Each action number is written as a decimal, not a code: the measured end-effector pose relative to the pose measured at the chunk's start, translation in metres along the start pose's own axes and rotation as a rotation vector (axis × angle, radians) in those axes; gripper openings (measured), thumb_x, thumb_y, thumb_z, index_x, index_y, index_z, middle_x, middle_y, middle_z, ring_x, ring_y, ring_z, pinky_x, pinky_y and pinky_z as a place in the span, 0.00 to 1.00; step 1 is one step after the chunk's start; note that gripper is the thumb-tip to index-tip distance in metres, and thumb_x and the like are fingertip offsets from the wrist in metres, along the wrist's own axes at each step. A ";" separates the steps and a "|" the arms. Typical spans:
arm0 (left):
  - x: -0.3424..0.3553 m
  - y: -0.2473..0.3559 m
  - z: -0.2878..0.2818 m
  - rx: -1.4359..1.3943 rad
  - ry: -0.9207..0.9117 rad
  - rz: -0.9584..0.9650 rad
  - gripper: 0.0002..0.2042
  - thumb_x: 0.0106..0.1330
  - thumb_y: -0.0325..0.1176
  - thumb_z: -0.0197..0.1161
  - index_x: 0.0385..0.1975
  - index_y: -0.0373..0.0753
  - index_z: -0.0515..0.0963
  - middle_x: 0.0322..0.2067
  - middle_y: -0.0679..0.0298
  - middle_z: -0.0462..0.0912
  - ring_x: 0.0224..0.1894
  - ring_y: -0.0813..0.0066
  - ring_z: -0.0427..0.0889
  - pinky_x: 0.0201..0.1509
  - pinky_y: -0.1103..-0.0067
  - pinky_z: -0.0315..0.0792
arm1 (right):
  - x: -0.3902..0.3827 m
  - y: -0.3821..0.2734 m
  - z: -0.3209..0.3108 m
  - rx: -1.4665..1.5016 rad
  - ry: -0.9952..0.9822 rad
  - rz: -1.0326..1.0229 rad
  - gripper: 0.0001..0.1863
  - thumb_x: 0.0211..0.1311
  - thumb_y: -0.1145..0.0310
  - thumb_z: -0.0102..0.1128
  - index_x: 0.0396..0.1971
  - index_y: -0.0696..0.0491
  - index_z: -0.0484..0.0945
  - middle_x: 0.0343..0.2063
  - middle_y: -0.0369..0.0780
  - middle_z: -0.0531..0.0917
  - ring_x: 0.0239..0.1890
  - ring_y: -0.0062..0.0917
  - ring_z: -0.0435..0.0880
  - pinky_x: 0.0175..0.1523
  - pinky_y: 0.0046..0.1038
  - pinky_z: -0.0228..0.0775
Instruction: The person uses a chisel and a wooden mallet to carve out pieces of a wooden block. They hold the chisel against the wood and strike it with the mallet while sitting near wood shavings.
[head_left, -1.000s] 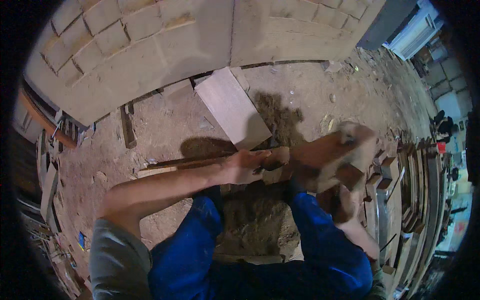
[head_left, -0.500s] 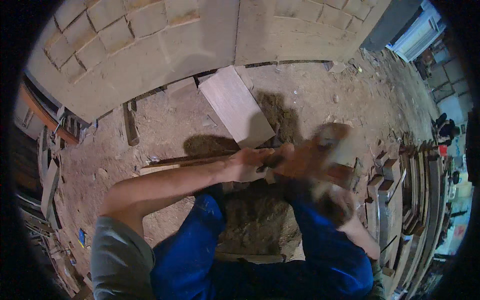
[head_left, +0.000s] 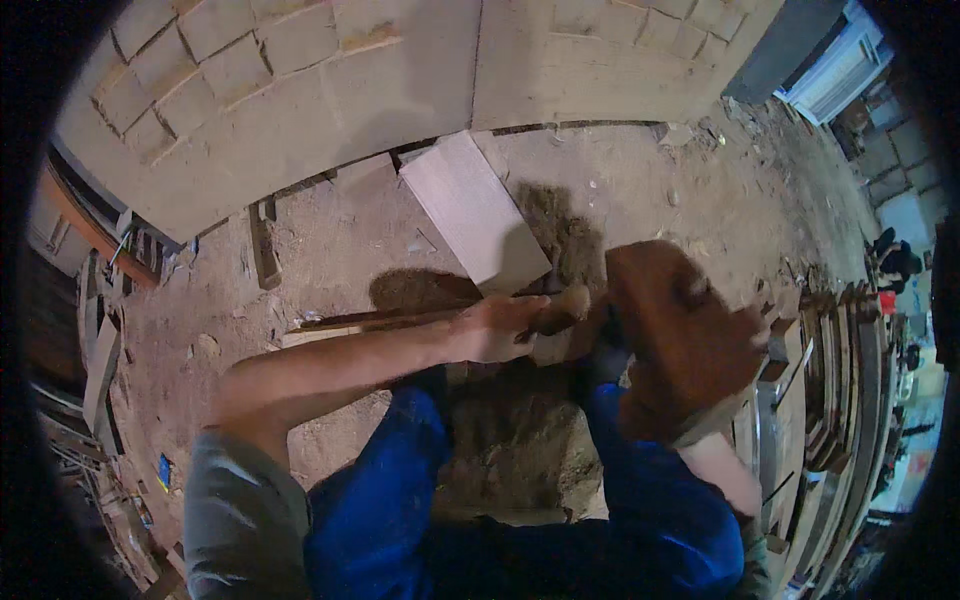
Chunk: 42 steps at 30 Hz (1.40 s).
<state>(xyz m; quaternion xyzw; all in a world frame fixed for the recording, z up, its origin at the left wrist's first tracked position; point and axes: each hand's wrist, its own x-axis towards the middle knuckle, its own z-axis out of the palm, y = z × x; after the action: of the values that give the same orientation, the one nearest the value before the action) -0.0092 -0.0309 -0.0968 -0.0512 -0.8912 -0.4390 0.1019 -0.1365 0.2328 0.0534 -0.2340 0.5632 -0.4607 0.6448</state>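
My left hand (head_left: 500,328) is closed round a short, light wooden piece (head_left: 566,310) just above my knees, over a long narrow board (head_left: 360,318) that runs off to the left. On my right, a chunky reddish-brown wooden block (head_left: 680,330), smeared by motion, is in my right hand (head_left: 700,435), which is mostly hidden behind it. A pale rectangular board (head_left: 470,205) lies on the ground just beyond my left hand. My blue-trousered legs frame a dark, debris-strewn patch of ground.
Large panels (head_left: 390,90) with raised squares stand across the far side. Stacked planks (head_left: 840,390) line the right side. Scrap wood and an orange-brown beam (head_left: 80,220) are at the left. A white door-like panel (head_left: 830,70) stands at the far right corner, with a red item (head_left: 886,301) lower down.
The block in my right hand has swung about through blur and now stands more upright, covering more of that hand. My left hand stays about where it was.
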 end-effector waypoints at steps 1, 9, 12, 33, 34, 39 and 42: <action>-0.011 -0.011 -0.005 -0.184 -0.015 -0.092 0.22 0.58 0.36 0.60 0.53 0.35 0.71 0.43 0.52 0.79 0.44 0.59 0.81 0.47 0.69 0.76 | 0.016 0.003 0.003 0.257 -0.135 0.076 0.22 0.67 0.51 0.50 0.51 0.51 0.74 0.34 0.38 0.83 0.38 0.31 0.78 0.49 0.33 0.66; -0.026 -0.001 -0.025 0.054 0.076 0.033 0.21 0.56 0.34 0.60 0.50 0.35 0.71 0.39 0.51 0.81 0.40 0.55 0.81 0.41 0.66 0.77 | 0.032 -0.044 0.041 0.822 -0.376 0.030 0.22 0.68 0.43 0.45 0.24 0.45 0.68 0.13 0.31 0.65 0.13 0.20 0.62 0.21 0.26 0.57; -0.019 0.015 -0.037 0.122 0.065 0.006 0.20 0.56 0.33 0.60 0.50 0.39 0.72 0.40 0.52 0.81 0.41 0.53 0.80 0.42 0.67 0.77 | 0.027 -0.054 0.043 0.652 -0.031 0.128 0.24 0.68 0.41 0.43 0.23 0.46 0.64 0.07 0.31 0.60 0.09 0.18 0.59 0.20 0.25 0.56; -0.018 0.006 -0.040 0.007 0.076 0.006 0.17 0.54 0.34 0.63 0.44 0.37 0.72 0.41 0.55 0.78 0.43 0.57 0.79 0.46 0.69 0.74 | 0.028 -0.065 0.066 -0.645 0.403 -0.423 0.14 0.70 0.63 0.46 0.41 0.59 0.75 0.22 0.36 0.71 0.20 0.20 0.69 0.24 0.22 0.61; -0.021 -0.003 -0.033 -0.005 0.146 0.057 0.15 0.53 0.33 0.64 0.40 0.37 0.74 0.38 0.54 0.79 0.39 0.56 0.80 0.42 0.68 0.76 | 0.028 -0.064 0.073 -0.457 0.431 -0.436 0.12 0.65 0.69 0.51 0.44 0.60 0.74 0.26 0.39 0.73 0.23 0.24 0.72 0.26 0.23 0.64; -0.022 -0.044 0.015 -0.211 0.119 0.130 0.15 0.53 0.33 0.64 0.37 0.32 0.74 0.33 0.52 0.79 0.35 0.54 0.81 0.39 0.66 0.77 | 0.043 -0.048 0.057 -1.277 0.464 -0.865 0.19 0.71 0.65 0.46 0.57 0.56 0.67 0.36 0.40 0.79 0.33 0.21 0.77 0.36 0.27 0.72; -0.034 -0.055 0.021 -0.102 0.054 0.074 0.17 0.53 0.34 0.64 0.39 0.30 0.73 0.34 0.51 0.79 0.36 0.53 0.81 0.40 0.65 0.76 | 0.036 -0.051 0.045 -1.112 0.539 -0.879 0.19 0.70 0.64 0.47 0.55 0.58 0.68 0.34 0.41 0.79 0.30 0.23 0.77 0.31 0.26 0.70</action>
<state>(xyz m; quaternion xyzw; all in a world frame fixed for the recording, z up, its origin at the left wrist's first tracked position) 0.0110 -0.0477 -0.1598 -0.0775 -0.8620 -0.4811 0.1394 -0.1132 0.1683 0.0879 -0.6068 0.7056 -0.3649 0.0289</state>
